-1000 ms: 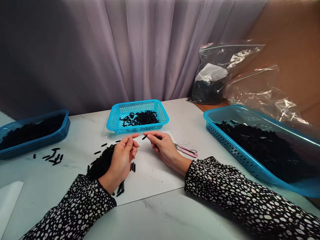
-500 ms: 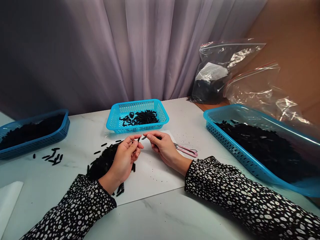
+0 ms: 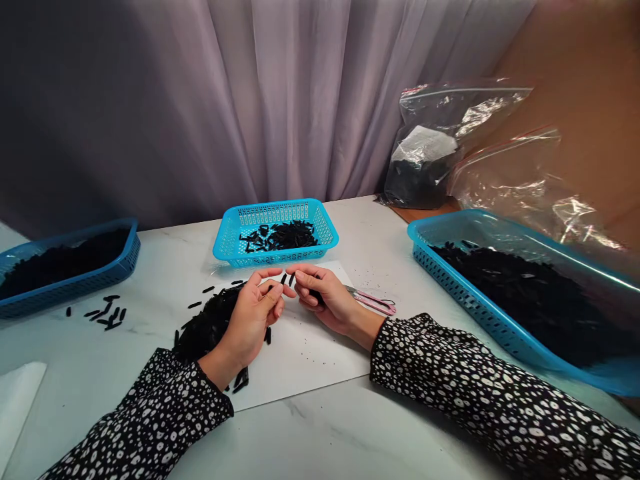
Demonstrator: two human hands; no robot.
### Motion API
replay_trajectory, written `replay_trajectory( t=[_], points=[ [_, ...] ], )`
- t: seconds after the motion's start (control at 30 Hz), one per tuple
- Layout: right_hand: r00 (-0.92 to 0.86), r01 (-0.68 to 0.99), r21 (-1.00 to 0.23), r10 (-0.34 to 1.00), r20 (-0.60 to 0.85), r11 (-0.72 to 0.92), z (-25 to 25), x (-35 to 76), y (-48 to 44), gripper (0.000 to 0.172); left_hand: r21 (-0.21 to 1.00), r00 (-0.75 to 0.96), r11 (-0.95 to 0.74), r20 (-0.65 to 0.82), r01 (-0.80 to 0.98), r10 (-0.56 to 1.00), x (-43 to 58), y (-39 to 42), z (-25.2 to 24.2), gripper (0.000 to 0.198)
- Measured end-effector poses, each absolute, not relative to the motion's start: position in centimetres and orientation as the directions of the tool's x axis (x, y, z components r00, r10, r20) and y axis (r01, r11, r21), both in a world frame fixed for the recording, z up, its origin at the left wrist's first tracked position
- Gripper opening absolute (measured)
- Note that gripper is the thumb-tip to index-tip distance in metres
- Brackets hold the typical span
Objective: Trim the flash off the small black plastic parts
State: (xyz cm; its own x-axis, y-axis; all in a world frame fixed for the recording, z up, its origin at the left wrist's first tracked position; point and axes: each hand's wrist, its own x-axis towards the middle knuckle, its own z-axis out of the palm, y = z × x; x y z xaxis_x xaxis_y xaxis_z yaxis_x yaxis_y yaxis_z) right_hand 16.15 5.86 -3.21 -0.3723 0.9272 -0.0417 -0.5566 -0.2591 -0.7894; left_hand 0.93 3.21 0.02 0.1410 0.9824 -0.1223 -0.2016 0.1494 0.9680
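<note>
My left hand (image 3: pixel 255 317) is closed, pinching a small, narrow black piece (image 3: pixel 284 279) between thumb and fingertips. Just beside it, my right hand (image 3: pixel 327 298) holds another small black piece (image 3: pixel 292 279) at its fingertips, with more black showing in the curled fingers. The two pieces stand close together, nearly upright. Both hands are above a white sheet (image 3: pixel 300 377). Under and left of my left hand lies a pile of similar black pieces (image 3: pixel 207 327), partly hidden by that hand. Close behind my right hand rests a pink-handled cutting tool (image 3: pixel 375 303), its front end partly covered.
A blue basket (image 3: pixel 227 230) with black pieces stands at the back. Larger blue baskets filled with black pieces flank it, one left (image 3: pixel 131 250) and one right (image 3: pixel 450 303). Several loose pieces (image 3: pixel 113 317) lie left. Clear zip bags (image 3: pixel 420 173) stand at back right.
My right hand has shifted slightly and tilted, so its black piece now points more upright. The piece in my left hand sticks up a little higher between the fingertips.
</note>
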Motion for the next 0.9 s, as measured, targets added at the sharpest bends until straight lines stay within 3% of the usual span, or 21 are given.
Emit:
replay_trajectory(
  t=[0.13, 0.2, 0.37, 0.7, 0.9],
  points=[
    [-0.391, -0.613, -0.733, 0.919, -0.045, -0.296, -2.90, 16.18, 5.81, 0.020, 0.970, 0.143, 0.145, -0.118, -0.196, 0.983, 1.07, 3.10, 0.26, 0.040],
    [-0.400, -0.620, -0.718, 0.915, -0.059, -0.317, -2.72, 16.09, 5.76, 0.024, 0.971, 0.145, 0.143, -0.116, -0.192, 0.983, 1.09, 3.11, 0.30, 0.041],
    [-0.334, -0.495, -0.835, 0.940, -0.073, -0.241, -2.74, 15.49, 5.58, 0.043, 0.975, 0.150, 0.137, -0.111, -0.178, 0.982, 1.04, 3.16, 0.19, 0.040],
    [-0.312, -0.522, -0.821, 0.948, -0.068, -0.231, -2.67, 15.69, 5.74, 0.037, 0.975, 0.159, 0.150, -0.124, -0.166, 0.979, 1.08, 3.03, 0.40, 0.026],
    [-0.293, -0.442, -0.880, 0.955, -0.043, -0.175, -2.59, 15.39, 5.54, 0.035, 0.985, 0.087, 0.113, -0.102, -0.131, 0.991, 1.02, 3.34, -0.04, 0.024]
  ],
)
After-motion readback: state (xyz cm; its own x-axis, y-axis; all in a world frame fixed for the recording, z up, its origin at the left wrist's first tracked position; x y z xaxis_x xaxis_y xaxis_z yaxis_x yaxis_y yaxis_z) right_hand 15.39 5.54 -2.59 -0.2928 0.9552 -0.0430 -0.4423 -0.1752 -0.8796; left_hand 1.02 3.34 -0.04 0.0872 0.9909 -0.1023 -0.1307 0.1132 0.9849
